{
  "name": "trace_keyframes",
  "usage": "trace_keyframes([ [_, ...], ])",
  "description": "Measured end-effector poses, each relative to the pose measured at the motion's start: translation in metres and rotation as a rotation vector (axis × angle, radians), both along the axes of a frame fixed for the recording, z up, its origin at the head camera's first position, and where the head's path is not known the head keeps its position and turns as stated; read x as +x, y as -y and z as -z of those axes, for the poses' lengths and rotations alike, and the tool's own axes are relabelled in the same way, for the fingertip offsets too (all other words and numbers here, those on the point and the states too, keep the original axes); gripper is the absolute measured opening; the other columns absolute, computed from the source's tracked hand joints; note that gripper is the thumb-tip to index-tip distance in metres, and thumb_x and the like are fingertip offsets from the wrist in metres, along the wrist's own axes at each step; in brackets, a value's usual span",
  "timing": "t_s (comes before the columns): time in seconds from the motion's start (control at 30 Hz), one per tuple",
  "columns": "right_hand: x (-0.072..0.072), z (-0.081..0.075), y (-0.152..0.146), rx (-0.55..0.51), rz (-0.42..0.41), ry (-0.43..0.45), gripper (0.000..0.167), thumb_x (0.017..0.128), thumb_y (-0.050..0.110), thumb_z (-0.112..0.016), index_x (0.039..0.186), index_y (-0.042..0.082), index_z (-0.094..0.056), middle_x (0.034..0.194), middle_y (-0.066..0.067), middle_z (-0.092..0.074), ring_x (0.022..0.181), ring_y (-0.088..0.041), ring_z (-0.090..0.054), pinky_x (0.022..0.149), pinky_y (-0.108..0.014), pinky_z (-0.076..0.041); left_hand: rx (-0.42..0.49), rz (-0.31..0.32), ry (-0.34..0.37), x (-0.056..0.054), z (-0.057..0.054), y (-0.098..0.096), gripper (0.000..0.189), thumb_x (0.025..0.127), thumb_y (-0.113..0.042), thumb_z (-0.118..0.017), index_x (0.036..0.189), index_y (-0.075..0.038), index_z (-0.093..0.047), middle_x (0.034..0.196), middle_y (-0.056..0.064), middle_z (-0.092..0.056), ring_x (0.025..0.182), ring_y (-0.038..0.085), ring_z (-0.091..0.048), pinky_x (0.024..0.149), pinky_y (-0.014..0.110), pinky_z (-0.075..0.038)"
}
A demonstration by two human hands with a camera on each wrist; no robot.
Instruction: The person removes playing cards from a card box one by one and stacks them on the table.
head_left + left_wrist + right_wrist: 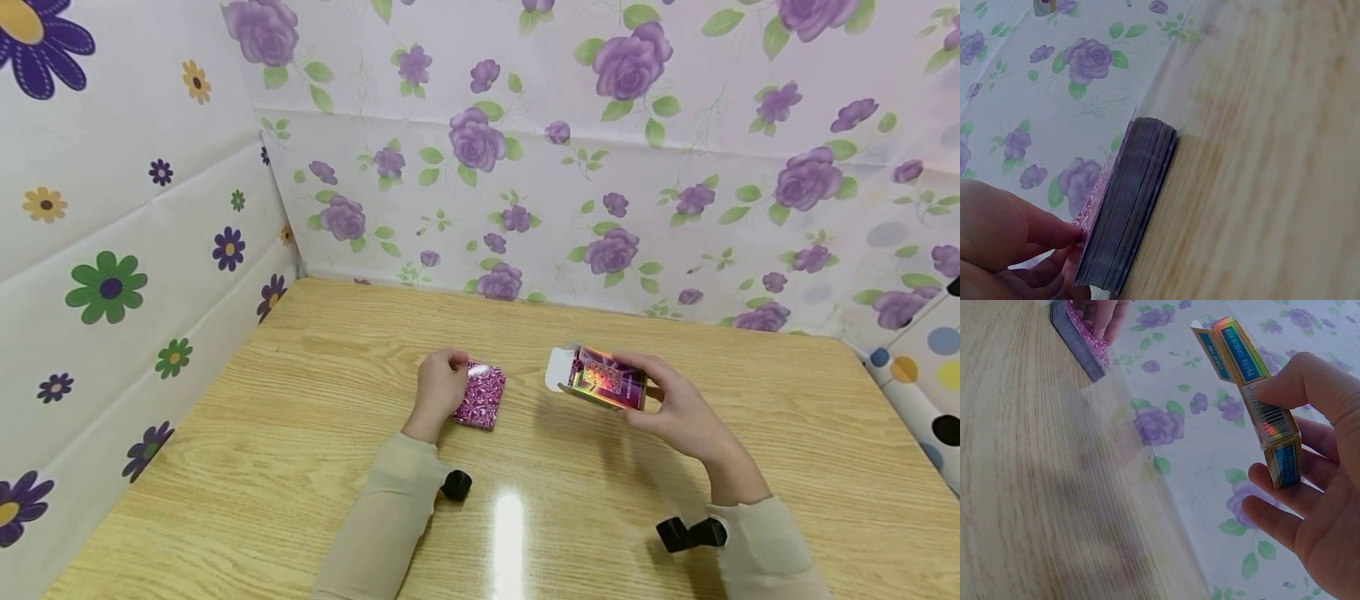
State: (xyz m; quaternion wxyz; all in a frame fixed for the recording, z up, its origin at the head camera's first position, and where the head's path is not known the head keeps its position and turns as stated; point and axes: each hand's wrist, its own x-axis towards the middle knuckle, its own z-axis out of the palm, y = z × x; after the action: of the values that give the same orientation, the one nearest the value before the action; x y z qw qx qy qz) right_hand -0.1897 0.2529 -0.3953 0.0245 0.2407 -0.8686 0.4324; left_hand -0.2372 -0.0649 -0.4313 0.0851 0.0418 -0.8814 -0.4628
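Observation:
A deck of cards [482,398] with pink and white swirled backs sits on the table in a neat stack. My left hand [441,385] holds the deck by its left side. In the left wrist view the thumb touches the patterned top card, the fingers curl at the same end, and the dark stacked edges of the deck [1125,200] face the camera. Off to the right, my right hand [678,412] grips a shiny purple and gold card box [607,379] above the table. Its open end and white flap point left. The right wrist view shows the thumb on the box's barcode side [1269,415].
The wood-grain table [330,492] reaches back to a wall covering [420,225] with purple roses. A white sheet with daisies [112,367] stands along the left side. Each sleeve carries a black wrist mount [456,485]. Light glares off the table's front middle.

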Motion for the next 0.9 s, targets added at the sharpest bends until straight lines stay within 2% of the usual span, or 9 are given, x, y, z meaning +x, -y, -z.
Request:
trace_keyframes([
  [0.27, -0.0002, 0.0005, -0.0003, -0.002, -0.006, -0.008, 0.066, 0.081, -0.001, -0.069, 0.141, 0.013, -0.043, 0.137, -0.009, -0.046, 0.116, -0.006, -0.044, 0.094, -0.05, -0.046, -0.012, 0.018, -0.005, -0.0013, 0.0034, 0.0, 0.019, 0.086, 0.003, -0.055, 0.099, 0.004, -0.068, 0.085, 0.013, -0.064, 0.077, 0.021, -0.057, 0.067, 0.03, -0.049],
  [0.5, -0.0002, 0.0, 0.0005, -0.003, -0.002, 0.007, 0.067, 0.081, -0.002, -0.069, 0.141, 0.011, -0.043, 0.138, -0.01, -0.046, 0.119, -0.018, -0.044, 0.095, -0.052, -0.045, -0.012, 0.019, 0.011, -0.0025, 0.0053, 0.0002, 0.02, 0.086, 0.003, -0.054, 0.099, 0.004, -0.069, 0.087, 0.014, -0.065, 0.077, 0.021, -0.057, 0.067, 0.029, -0.048],
  [0.67, -0.0004, -0.0007, 0.0007, -0.005, -0.001, 0.013, 0.066, 0.08, -0.002, -0.068, 0.14, 0.009, -0.043, 0.138, -0.01, -0.046, 0.119, -0.019, -0.044, 0.096, -0.052, -0.044, -0.027, 0.028, 0.021, -0.0026, 0.0051, 0.0004, 0.02, 0.086, 0.002, -0.054, 0.1, 0.004, -0.068, 0.088, 0.014, -0.065, 0.076, 0.021, -0.057, 0.065, 0.028, -0.047],
  [0.8, -0.0006, 0.0, 0.0, -0.005, -0.006, 0.003, 0.066, 0.081, 0.0, -0.069, 0.14, 0.011, -0.043, 0.139, -0.01, -0.046, 0.119, -0.01, -0.044, 0.096, -0.032, -0.047, -0.033, 0.03, 0.038, -0.0018, 0.0039, 0.0003, 0.02, 0.086, 0.002, -0.055, 0.101, 0.004, -0.068, 0.086, 0.013, -0.064, 0.076, 0.02, -0.056, 0.065, 0.028, -0.047],
  [0.9, -0.0005, 0.001, -0.0005, -0.008, -0.011, -0.004, 0.065, 0.081, 0.001, -0.07, 0.14, 0.009, -0.043, 0.139, -0.01, -0.046, 0.117, -0.002, -0.043, 0.092, -0.014, -0.043, -0.032, 0.032, 0.053, -0.0012, 0.0037, -0.0002, 0.021, 0.087, 0.001, -0.055, 0.103, 0.004, -0.068, 0.087, 0.014, -0.064, 0.077, 0.021, -0.057, 0.066, 0.028, -0.048],
])
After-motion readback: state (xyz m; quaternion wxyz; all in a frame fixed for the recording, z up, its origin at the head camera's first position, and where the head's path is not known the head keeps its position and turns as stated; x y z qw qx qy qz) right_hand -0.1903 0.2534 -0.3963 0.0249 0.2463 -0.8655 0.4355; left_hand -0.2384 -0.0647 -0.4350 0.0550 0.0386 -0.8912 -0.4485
